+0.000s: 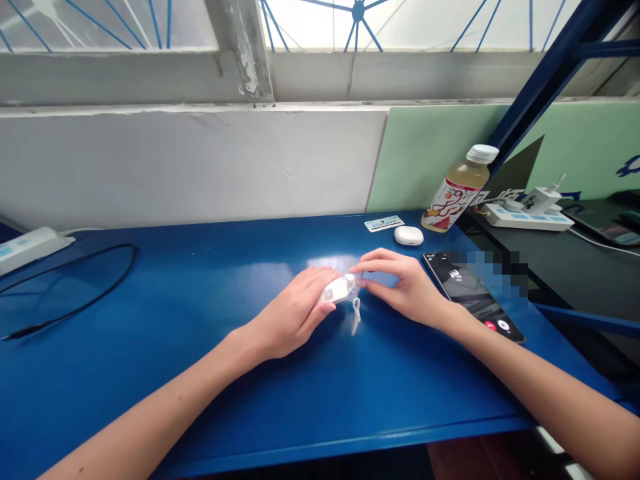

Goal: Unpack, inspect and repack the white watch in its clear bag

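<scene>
My left hand (295, 310) is closed round a small white plastic-wrapped object (338, 291) with a printed label, held just above the blue table (200, 373). My right hand (400, 283) meets it from the right, thumb and fingertips pinched on the wrapper's end. A thin clear strip of wrapping (356, 317) hangs down from between the two hands. What lies inside the wrapper is hidden.
A phone (473, 293) with a lit screen lies right of my right hand. Behind it are a white earbud case (409, 235), a small card (384, 223) and a drink bottle (457, 190). A power strip (530, 215) sits far right, another power strip (27, 247) and a black cable (75, 293) far left.
</scene>
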The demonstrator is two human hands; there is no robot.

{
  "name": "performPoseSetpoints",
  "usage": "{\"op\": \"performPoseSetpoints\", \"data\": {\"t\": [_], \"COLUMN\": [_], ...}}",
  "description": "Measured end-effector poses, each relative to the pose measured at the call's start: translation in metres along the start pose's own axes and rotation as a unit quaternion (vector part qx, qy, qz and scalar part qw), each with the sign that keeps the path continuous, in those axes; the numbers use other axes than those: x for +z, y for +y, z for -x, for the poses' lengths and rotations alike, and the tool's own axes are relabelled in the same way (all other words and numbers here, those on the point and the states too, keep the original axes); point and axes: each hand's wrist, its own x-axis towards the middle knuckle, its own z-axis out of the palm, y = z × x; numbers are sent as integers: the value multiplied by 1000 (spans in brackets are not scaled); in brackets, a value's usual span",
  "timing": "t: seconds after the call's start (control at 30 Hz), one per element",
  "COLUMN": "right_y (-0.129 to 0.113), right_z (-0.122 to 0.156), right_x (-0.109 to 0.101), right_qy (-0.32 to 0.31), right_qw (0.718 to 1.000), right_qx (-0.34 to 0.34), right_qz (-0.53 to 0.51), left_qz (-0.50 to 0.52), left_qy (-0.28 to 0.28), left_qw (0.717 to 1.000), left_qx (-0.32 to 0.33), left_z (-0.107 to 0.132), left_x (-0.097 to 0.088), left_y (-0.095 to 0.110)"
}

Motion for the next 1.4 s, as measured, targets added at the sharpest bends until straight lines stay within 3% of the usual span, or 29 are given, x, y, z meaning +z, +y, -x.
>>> {"op": "performPoseSetpoints", "data": {"t": [0.2, 0.37, 0.5, 0.73, 0.93, 1.13, 1.27, 1.4], "right_y": [-14, -10, 1, 12, 14, 0, -5, -1], "right_z": [-6, -6, -4, -2, 3, 7, 11, 13], "right_x": [-7, -1, 6, 10, 13, 7, 4, 6], "right_qy": [55, 59, 44, 12, -9, -77, -167, -219], "right_qw": [974, 960, 959, 972, 995, 967, 953, 944], "right_qx": [113, 198, 220, 200, 88, 20, -20, 1], "right_qz": [-190, -187, -173, -121, 51, 242, 252, 247], "left_qz": [197, 218, 230, 179, 67, 0, -33, -51], "left_qy": [79, 104, 107, 99, 113, 96, 102, 99], "left_qw": [976, 956, 939, 938, 955, 965, 964, 964], "left_qx": [-40, -166, -233, -281, -267, -245, -244, -242], "left_z": [-1, -5, -5, -5, -6, -4, -2, -3], "left_x": [-4, 1, 5, -2, -8, -8, -8, -9], "left_y": [15, 15, 8, 0, -2, -9, -13, -14]}}
